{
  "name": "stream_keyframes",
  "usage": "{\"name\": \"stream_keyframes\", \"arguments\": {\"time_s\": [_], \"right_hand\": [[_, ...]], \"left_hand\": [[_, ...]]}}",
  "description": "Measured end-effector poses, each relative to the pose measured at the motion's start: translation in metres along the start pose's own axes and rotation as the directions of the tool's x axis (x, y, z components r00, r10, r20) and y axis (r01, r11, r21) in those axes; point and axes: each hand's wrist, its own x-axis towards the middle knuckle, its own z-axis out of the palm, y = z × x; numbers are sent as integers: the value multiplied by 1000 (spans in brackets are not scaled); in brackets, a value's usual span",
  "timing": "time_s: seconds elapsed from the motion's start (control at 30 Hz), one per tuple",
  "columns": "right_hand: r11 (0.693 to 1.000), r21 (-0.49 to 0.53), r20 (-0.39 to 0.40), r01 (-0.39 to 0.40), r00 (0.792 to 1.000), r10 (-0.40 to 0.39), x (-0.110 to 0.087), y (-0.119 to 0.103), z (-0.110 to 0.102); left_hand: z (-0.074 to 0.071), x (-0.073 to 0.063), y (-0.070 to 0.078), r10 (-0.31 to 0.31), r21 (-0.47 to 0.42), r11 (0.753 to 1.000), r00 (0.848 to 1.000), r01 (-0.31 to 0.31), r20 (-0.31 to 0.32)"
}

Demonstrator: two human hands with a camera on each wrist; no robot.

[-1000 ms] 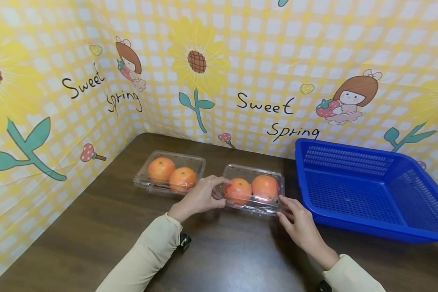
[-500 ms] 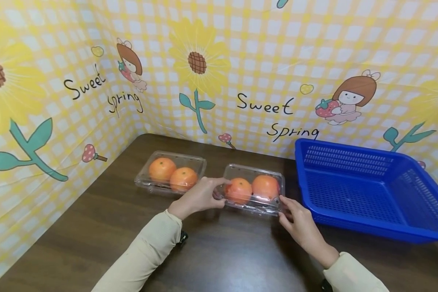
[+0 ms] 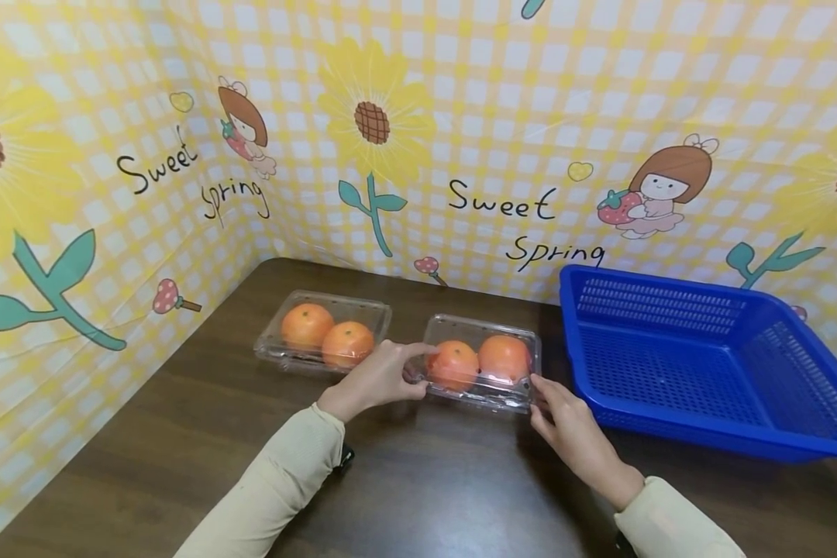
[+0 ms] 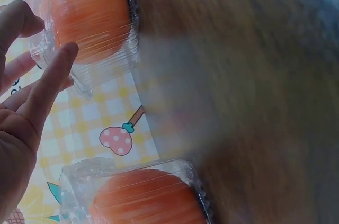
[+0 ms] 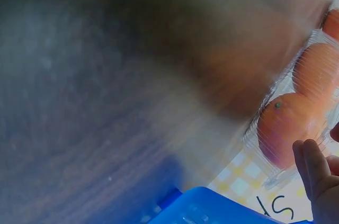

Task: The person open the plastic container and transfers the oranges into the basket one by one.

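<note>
A clear plastic clamshell box (image 3: 491, 394) with two oranges, one (image 3: 453, 365) on the left and another (image 3: 505, 358) on the right, sits on the table in the head view. My left hand (image 3: 380, 377) holds its left end, thumb near the front corner and fingers along the side. At the right end my right hand (image 3: 573, 426) grips the front corner between fingers and thumb. The lid looks closed. Both wrist views show fingertips against the plastic. Left of it stands a second clamshell box (image 3: 370, 305), also with two oranges, partly behind my left hand.
A blue perforated plastic basket (image 3: 663, 380) stands on the right side of the brown table (image 3: 418, 480), beside the held box. Yellow checked cloth (image 3: 502, 101) with printed flowers covers the walls behind and at the left.
The head view has shifted very slightly. Both hands stay at the ends of the right clamshell box, which keeps its place beside the basket.
</note>
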Motion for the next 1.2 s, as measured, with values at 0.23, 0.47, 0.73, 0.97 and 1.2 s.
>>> {"name": "stream_keyframes", "arguments": {"time_s": [0.23,0.47,0.73,0.97,1.2], "right_hand": [[1000,-13,-9,10,1000,-10,1,-1,0],[1000,-20,-12,-2,1000,2,1,-1,0],[998,-11,-54,57,997,-57,-1,2,2],[996,80,-11,-37,999,38,-4,4,1],[992,106,-31,-71,997,74,-6,2,1]], "left_hand": [[3,-3,0,27,5,1000,998,-26,-63],[6,-5,0,25,-13,1000,994,-26,-104],[11,-8,2,16,-2,1000,987,-16,-157],[10,-8,2,0,-56,998,987,-9,-161],[4,-12,3,-44,-126,992,986,24,-159]]}}
